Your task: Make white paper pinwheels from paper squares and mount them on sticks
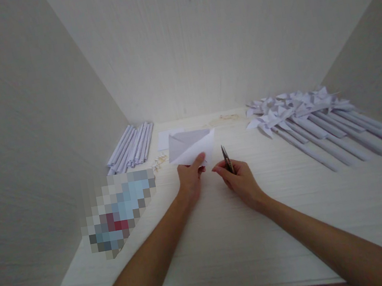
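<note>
My left hand [191, 178] is closed on a white sheet of paper [186, 148], with the thumb on top of its near edge. The sheet's right part curls over, and crease or cut lines run in from its corners. Just to the right, my right hand [236, 177] is closed around a pair of small scissors [226, 157], blades pointing up and away from me. Its thumb and index finger come together near the paper, apart from it. Whether anything tiny is between those fingertips I cannot tell.
Rolled paper sticks [134, 145] lie at the back left, beside flat white paper [166, 139] and small pale pieces [160, 162]. Finished paper pinwheels [292, 114] are piled at the right. A pixelated object [125, 212] lies at the left. Walls enclose the white table [210, 257].
</note>
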Action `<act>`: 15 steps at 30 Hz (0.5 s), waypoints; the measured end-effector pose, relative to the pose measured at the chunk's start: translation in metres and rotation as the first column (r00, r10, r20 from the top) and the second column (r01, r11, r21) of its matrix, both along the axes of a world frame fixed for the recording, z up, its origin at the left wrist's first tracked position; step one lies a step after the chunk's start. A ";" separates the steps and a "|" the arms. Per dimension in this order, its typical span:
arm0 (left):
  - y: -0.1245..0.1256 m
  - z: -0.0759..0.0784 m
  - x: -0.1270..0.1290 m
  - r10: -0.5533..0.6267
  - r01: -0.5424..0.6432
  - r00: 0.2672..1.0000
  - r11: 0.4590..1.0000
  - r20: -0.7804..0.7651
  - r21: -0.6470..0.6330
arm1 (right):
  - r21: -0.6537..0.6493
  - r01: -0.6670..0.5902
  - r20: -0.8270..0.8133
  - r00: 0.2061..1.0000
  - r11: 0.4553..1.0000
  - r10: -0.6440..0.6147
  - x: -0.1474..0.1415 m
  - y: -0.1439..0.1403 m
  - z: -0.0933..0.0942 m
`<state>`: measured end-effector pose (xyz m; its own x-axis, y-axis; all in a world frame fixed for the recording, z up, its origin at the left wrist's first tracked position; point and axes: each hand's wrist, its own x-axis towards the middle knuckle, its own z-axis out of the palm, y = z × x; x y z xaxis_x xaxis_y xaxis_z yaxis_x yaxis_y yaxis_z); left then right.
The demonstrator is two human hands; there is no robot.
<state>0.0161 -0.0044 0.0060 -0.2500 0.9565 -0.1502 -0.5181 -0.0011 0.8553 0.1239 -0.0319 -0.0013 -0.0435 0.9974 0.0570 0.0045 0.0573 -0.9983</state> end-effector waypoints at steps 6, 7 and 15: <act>-0.001 -0.005 0.002 -0.050 0.056 0.984 0.998 -0.169 0.034 | 0.026 0.061 0.048 0.997 0.998 -0.062 0.000 0.001 0.000; -0.001 -0.006 0.002 -0.044 0.053 0.980 0.998 -0.195 0.043 | 0.025 0.069 0.050 0.996 0.997 -0.070 0.000 0.001 0.000; -0.002 -0.005 0.001 -0.004 0.035 0.939 0.996 -0.344 0.083 | 0.030 0.083 0.041 0.996 0.996 -0.084 0.000 0.001 0.002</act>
<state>0.0167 -0.0064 0.0010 -0.2527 0.9672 0.0250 -0.1939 -0.0759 0.9781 0.1241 -0.0304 0.0009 0.0366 0.9957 0.0850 0.0521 0.0831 -0.9952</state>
